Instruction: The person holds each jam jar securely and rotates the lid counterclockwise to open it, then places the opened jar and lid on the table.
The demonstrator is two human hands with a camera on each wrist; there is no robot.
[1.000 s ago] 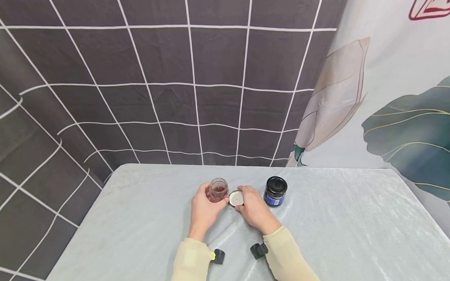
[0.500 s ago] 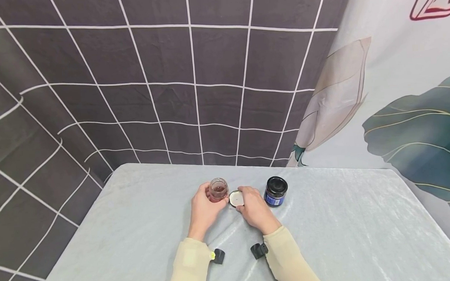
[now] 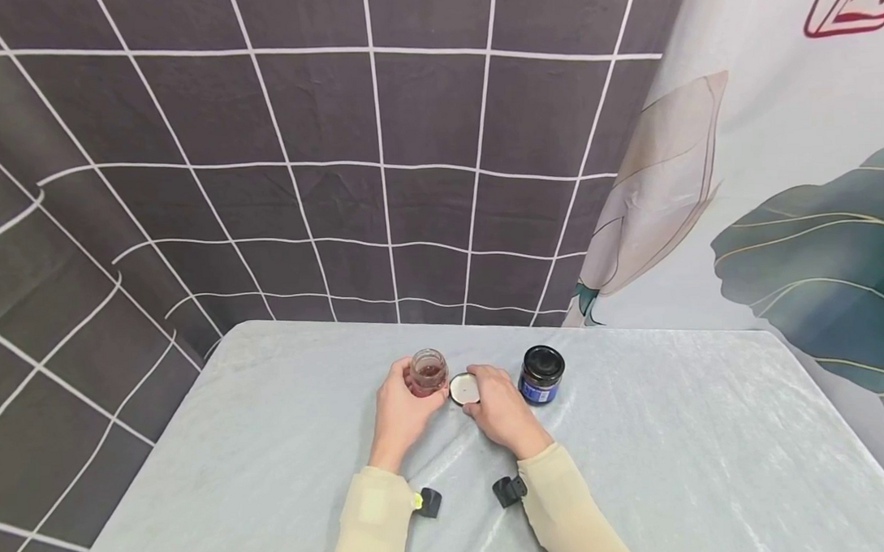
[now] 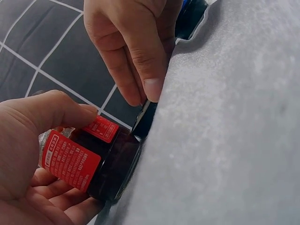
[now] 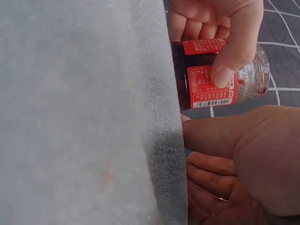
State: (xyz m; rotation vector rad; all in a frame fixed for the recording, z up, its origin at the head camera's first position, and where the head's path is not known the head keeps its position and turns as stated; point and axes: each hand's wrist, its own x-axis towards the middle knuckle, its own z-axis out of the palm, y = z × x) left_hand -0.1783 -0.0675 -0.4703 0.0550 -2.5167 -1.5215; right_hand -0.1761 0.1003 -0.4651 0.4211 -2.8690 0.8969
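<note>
An uncapped glass jar (image 3: 428, 369) stands upright on the cloth, with dark reddish contents low inside. My left hand (image 3: 403, 417) curls round it; in the left wrist view its thumb lies along the red label (image 4: 72, 161). Just right of the jar lies a round lid (image 3: 464, 389), pale inner side up, pinched at its right side by my right hand (image 3: 501, 408). The right wrist view shows the jar's clear bare neck (image 5: 253, 77), while the table edge hides part of my right fingers.
A closed dark jar (image 3: 542, 376) with a black lid and blue label stands right of my right hand. Pale grey cloth covers the table (image 3: 696, 429). Behind it hang a dark grid-patterned curtain (image 3: 330, 199) and a white leaf-printed one (image 3: 759, 135).
</note>
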